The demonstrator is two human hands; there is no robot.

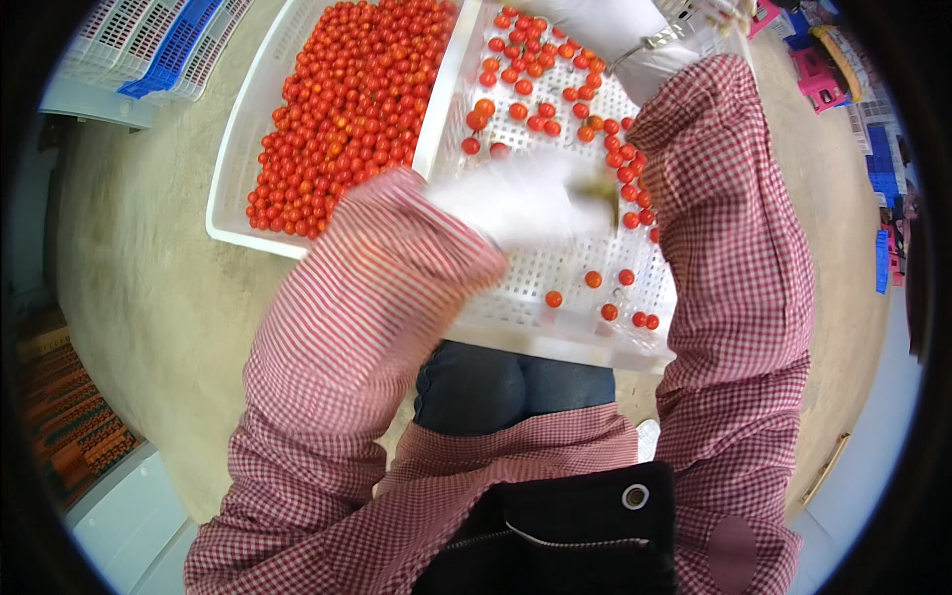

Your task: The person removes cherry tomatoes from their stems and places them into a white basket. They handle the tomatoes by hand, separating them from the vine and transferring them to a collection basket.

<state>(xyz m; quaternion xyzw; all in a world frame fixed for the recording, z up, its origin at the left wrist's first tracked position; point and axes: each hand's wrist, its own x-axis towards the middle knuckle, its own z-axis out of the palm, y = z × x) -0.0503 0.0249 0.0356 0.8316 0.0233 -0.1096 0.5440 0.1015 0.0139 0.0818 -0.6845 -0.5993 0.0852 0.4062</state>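
Observation:
My left hand (520, 197), in a white glove, is blurred over the white perforated tray (535, 271). At its fingers is a blurred dark greenish thing (593, 189); whether it is gripped is unclear. Higher up, my right hand (606, 26), also white-gloved, reaches over the tray's far part, its fingers cut off by the picture's top edge. A metallic band-like thing (658, 39) lies at its wrist. Loose cherry tomatoes (535, 119) are scattered over the tray around both hands, with several more tomatoes (609, 312) near its front edge.
Left of the tray, a white crate (236, 197) holds a thick layer of red cherry tomatoes (357, 111). Stacked white and blue plastic baskets (160, 48) stand at the upper left. Pink stools (814, 78) and blue crates (883, 160) line the right. The floor is concrete (149, 282).

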